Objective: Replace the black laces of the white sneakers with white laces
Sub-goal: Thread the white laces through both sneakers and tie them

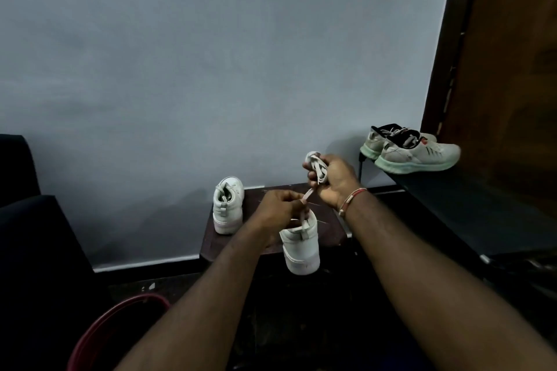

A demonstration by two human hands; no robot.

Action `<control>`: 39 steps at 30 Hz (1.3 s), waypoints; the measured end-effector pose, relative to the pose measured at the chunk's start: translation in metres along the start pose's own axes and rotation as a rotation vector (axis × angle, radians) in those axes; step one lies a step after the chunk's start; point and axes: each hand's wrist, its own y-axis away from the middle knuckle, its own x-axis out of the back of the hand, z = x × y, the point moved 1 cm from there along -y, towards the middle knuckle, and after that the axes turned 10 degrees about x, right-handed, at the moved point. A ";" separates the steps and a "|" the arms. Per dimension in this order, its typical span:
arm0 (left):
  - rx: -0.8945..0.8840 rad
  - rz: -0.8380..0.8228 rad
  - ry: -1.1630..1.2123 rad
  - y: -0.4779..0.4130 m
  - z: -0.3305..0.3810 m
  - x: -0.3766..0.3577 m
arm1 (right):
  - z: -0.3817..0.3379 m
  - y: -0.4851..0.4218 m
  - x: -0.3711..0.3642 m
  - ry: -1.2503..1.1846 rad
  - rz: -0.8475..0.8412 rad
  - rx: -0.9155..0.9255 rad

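Dark flat-topped wooden table (331, 229); at its near edge, a smooth white high-top sneaker (301, 250), heel towards us; above the table, right hand (334, 182) clutching a bundled flat white lace (319, 170); left hand (275, 209) pinching its loose end.

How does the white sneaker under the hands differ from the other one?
The near sneaker sits at the front edge of the table; the far sneaker stands by the wall. The left hand pinches a white lace above the near sneaker; the far sneaker is untouched. Both are white, heels toward the camera.
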 end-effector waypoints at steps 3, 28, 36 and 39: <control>-0.160 0.286 -0.297 -0.012 0.010 0.007 | -0.011 -0.009 0.038 0.609 0.212 0.223; -0.190 0.279 -1.291 -0.048 -0.012 -0.015 | 0.002 -0.022 0.041 0.992 0.001 0.212; -0.259 0.459 -1.295 -0.037 -0.029 -0.003 | 0.069 -0.001 0.058 1.115 -0.144 0.101; -0.291 0.399 -1.146 -0.030 -0.036 0.014 | 0.086 0.002 0.061 1.018 -0.012 0.150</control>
